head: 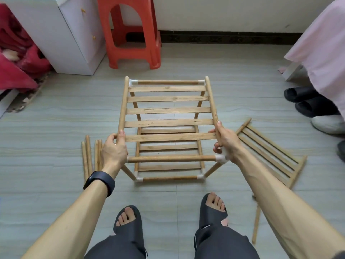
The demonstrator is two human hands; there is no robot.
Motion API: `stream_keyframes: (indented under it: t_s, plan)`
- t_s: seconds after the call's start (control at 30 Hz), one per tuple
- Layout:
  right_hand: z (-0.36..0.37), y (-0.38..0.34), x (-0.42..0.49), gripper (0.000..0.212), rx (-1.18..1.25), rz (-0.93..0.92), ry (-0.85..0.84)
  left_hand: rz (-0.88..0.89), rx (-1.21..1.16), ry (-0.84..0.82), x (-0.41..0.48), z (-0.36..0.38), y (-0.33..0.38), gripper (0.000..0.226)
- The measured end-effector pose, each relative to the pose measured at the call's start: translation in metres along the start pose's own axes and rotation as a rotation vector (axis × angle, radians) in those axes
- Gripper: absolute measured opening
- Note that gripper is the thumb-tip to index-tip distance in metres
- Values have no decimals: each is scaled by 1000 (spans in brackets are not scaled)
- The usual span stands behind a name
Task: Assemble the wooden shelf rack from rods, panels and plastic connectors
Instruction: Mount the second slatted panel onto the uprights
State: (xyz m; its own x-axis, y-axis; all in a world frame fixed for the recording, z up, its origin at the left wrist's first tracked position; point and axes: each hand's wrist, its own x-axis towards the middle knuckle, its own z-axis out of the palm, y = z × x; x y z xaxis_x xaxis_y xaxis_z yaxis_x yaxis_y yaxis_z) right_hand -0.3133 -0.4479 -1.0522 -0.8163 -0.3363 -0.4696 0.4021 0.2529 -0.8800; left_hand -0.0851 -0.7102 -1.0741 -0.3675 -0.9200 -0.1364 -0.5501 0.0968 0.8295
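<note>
A part-built wooden shelf rack (169, 110) stands on the tiled floor in front of me, with a lower slatted tier and white plastic connectors (220, 159) at its corners. A slatted top panel lies across the upper frame. My left hand (114, 149) grips the near end of the panel's left side rod. My right hand (225, 140) grips the near end of its right side rod, just above the near right connector. Several loose rods (89, 156) lie on the floor to the left. Another slatted panel (270, 155) lies flat on the right.
A red plastic stool (130, 32) and a white cabinet (61, 34) stand beyond the rack. Red cloth (16, 58) is heaped at the far left. Slippers (308, 101) and pink fabric (324, 43) are on the right. My sandalled feet (128, 219) are close below.
</note>
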Motion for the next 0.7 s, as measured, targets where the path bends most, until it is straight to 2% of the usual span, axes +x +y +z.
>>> stream_keyframes:
  t_s: [0.17, 0.3, 0.5, 0.7]
  plan:
    - [2, 5, 1, 60, 30, -17, 109, 65, 31, 15, -4, -1, -2, 44]
    - [-4, 10, 0, 61, -41, 28, 35, 74, 96, -33, -5, -1, -2, 47]
    - [-13, 23, -10, 52, 149, 6, 26, 104, 153, -22, -15, -2, 4, 44]
    - [-16, 31, -23, 38, 103, -23, -46, 80, 187, -29, -20, -4, 7, 43]
